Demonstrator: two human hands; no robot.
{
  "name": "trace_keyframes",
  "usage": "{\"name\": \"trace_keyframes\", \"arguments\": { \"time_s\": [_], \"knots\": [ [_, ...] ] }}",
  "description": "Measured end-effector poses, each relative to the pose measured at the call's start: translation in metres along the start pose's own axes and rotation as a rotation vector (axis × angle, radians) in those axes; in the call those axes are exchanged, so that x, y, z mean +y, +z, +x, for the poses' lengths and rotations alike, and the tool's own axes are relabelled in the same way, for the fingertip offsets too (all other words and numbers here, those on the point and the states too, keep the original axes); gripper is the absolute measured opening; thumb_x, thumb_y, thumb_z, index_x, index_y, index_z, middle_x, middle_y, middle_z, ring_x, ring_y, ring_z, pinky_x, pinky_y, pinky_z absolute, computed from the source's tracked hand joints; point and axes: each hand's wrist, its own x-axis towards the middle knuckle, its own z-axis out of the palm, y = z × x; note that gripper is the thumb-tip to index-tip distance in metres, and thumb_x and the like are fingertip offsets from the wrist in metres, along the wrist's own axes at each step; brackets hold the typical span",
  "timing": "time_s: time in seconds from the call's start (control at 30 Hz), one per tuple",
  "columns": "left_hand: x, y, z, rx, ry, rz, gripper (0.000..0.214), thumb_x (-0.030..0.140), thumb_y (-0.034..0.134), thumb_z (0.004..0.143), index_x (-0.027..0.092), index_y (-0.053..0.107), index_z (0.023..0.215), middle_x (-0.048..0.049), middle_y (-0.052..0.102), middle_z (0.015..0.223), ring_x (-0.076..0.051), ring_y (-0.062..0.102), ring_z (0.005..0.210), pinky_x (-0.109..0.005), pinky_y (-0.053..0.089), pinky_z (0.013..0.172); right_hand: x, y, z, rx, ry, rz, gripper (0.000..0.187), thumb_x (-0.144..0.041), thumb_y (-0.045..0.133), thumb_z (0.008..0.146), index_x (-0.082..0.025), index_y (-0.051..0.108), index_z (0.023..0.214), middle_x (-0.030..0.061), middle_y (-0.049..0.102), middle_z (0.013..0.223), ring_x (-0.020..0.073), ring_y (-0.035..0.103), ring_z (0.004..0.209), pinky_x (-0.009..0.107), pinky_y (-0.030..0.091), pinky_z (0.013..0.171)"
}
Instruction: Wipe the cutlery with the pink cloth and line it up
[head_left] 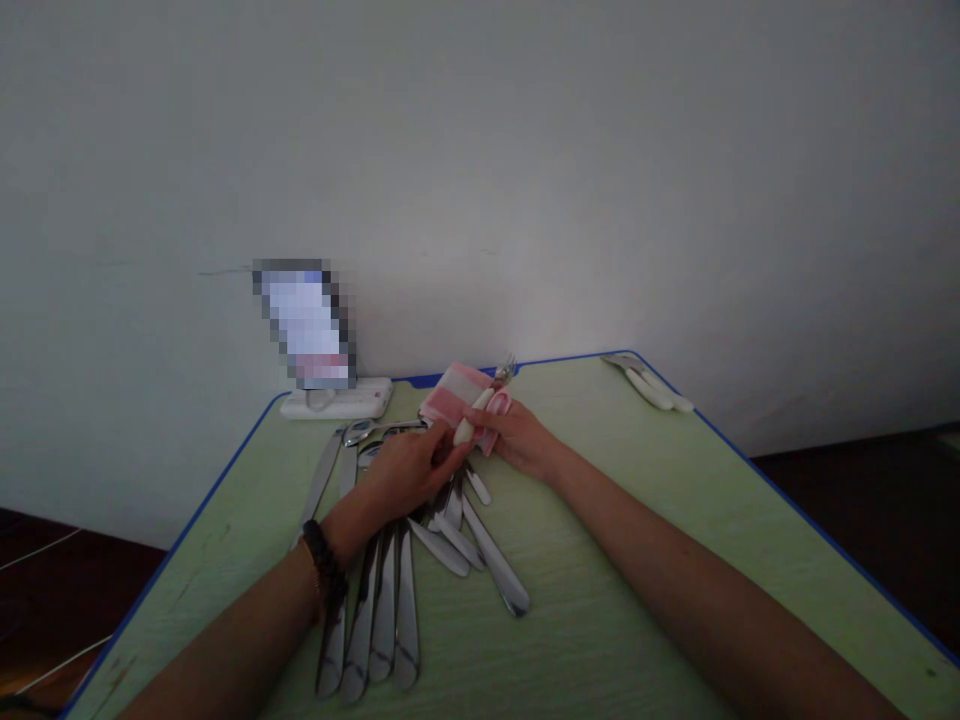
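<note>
My left hand pinches the white handle of a fork, whose metal tines point away toward the wall. My right hand holds a pink and white checked cloth wrapped around the fork's middle. Both hands hover just above the green table, over a pile of metal knives and spoons that lies spread toward me. A dark beaded bracelet sits on my left wrist.
A white stand with a tilted, blurred-out screen stands at the table's far left by the wall. Two white-handled utensils lie at the far right corner. The table has a blue edge, with dark floor on both sides.
</note>
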Motion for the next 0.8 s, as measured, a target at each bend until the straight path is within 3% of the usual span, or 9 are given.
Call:
{"name": "trace_keyframes", "arguments": {
  "time_s": [0.1, 0.23, 0.33, 0.47, 0.67, 0.8],
  "knots": [
    [0.000, 0.001, 0.000, -0.020, -0.014, 0.095, 0.036, 0.045, 0.031, 0.091, 0.019, 0.053, 0.078, -0.0027, 0.064, 0.062, -0.017, 0.059, 0.055, -0.025, 0.028, 0.050, -0.001, -0.001, 0.000, -0.031, 0.021, 0.031, 0.021, -0.025, 0.076, 0.060, -0.015, 0.061, 0.071, -0.0026, 0.060, 0.062, 0.0089, 0.053, 0.058, 0.022, 0.042, 0.061],
    [0.000, 0.000, 0.001, -0.008, -0.057, 0.095, 0.038, 0.043, 0.029, 0.092, 0.019, 0.054, 0.078, -0.0039, 0.065, 0.065, -0.017, 0.059, 0.057, -0.025, 0.028, 0.052, -0.008, 0.004, -0.003, -0.066, 0.078, 0.107, 0.019, -0.034, 0.065, 0.073, -0.015, 0.062, 0.075, -0.0008, 0.063, 0.063, 0.0107, 0.056, 0.062, 0.024, 0.045, 0.068],
    [0.001, -0.001, 0.001, 0.015, -0.077, 0.048, 0.039, 0.044, 0.029, 0.092, 0.019, 0.054, 0.075, -0.0027, 0.062, 0.061, -0.016, 0.055, 0.054, -0.025, 0.027, 0.052, -0.017, 0.009, -0.007, -0.134, 0.150, 0.256, 0.041, -0.051, 0.045, 0.082, -0.016, 0.061, 0.093, 0.0051, 0.068, 0.083, 0.0170, 0.061, 0.080, 0.032, 0.045, 0.080],
    [0.000, -0.002, 0.001, 0.039, -0.131, 0.032, 0.039, 0.045, 0.032, 0.090, 0.019, 0.052, 0.069, -0.0018, 0.059, 0.058, -0.015, 0.052, 0.052, -0.024, 0.026, 0.052, -0.024, 0.011, -0.010, -0.203, 0.236, 0.347, 0.059, -0.057, 0.026, 0.083, -0.012, 0.059, 0.097, 0.0114, 0.067, 0.094, 0.0218, 0.060, 0.092, 0.038, 0.043, 0.088],
    [-0.004, 0.000, 0.002, 0.076, -0.150, 0.017, 0.038, 0.044, 0.031, 0.090, 0.020, 0.055, 0.073, -0.0002, 0.057, 0.058, -0.015, 0.051, 0.053, -0.024, 0.028, 0.053, -0.017, 0.004, -0.004, -0.159, 0.198, 0.311, 0.036, -0.035, 0.034, 0.078, -0.013, 0.060, 0.087, 0.0089, 0.068, 0.083, 0.0217, 0.061, 0.082, 0.039, 0.045, 0.083],
    [-0.004, -0.001, 0.002, 0.075, -0.107, -0.026, 0.039, 0.044, 0.032, 0.090, 0.019, 0.054, 0.069, -0.0004, 0.057, 0.059, -0.014, 0.051, 0.053, -0.024, 0.030, 0.054, -0.007, -0.001, 0.000, -0.106, 0.210, 0.229, 0.015, -0.022, 0.047, 0.073, -0.015, 0.060, 0.077, 0.0042, 0.065, 0.072, 0.0155, 0.059, 0.069, 0.030, 0.047, 0.074]
  ]
}}
